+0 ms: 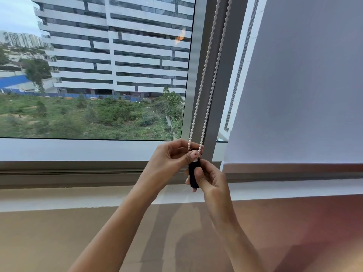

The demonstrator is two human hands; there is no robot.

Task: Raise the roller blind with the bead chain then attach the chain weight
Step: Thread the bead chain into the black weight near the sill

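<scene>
Right hand point(211, 178) is wrapped round the black chain weight point(194, 173), thumb across its front, fingers behind; grip closed on it. Left hand point(172, 159) pinches the bottom of the bead chain point(206, 75) w/ thumb and fingertips just above the weight's top, where a small white piece shows. Whether the loop is seated in the weight yet can't be told; the fingers hide the join.

Chain runs up as two strands along the grey window frame point(196, 75) and out of the top of view. It's light, limp and beaded, so prob. slips if held loosely; best pinched betw. beads, close to the loop end. Weight looks small, rigid and smooth; hold it by the sides, leaving the top opening free.

Both hands sit in front of the sill point(78, 150), near the foot of the frame. A lowered white blind point(304, 85) hangs on the next pane at right, its bottom edge near the sill; the left pane is uncovered. Open room below and left of the hands; frame and blind crowd the right.
</scene>
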